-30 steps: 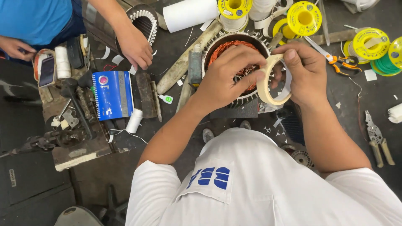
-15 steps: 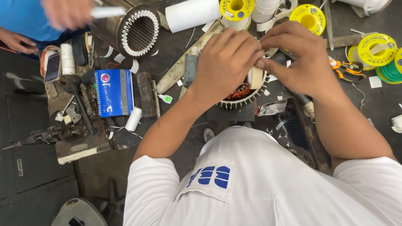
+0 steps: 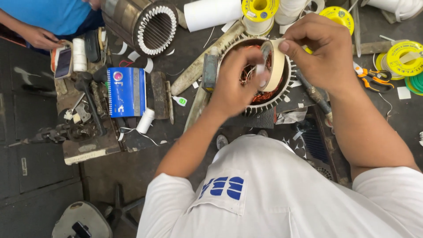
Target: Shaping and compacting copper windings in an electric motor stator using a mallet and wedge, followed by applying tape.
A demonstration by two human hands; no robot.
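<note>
While my right hand [image 3: 324, 53] pinches the rim of a roll of beige masking tape [image 3: 276, 66], I keep the roll standing on edge above the motor stator [image 3: 264, 94], its open centre facing my left hand [image 3: 235, 83] and its axis running roughly across the worktop from left to right. My left hand is closed, thumb and fingers gripping the loose end of the tape at the roll's left face. The stator lies near the far middle of the dark, scuffed worktop [image 3: 132, 169], its bore turned up toward me, and copper windings [image 3: 251, 77] show inside it. A second stator [image 3: 147, 22] lies tilted toward the far left corner, its toothed bore open and nothing visible in it. Yellow spools [image 3: 260, 9] and white rolls [image 3: 211, 13] crowd the far edge; orange-handled pliers [image 3: 374, 77] lie toward the right edge. A blue spiral notebook [image 3: 127, 91] sits left of centre, just beside a small vise [image 3: 83, 132]. Another person's hand [image 3: 42, 37] rests at the far left corner near a phone [image 3: 63, 63].
</note>
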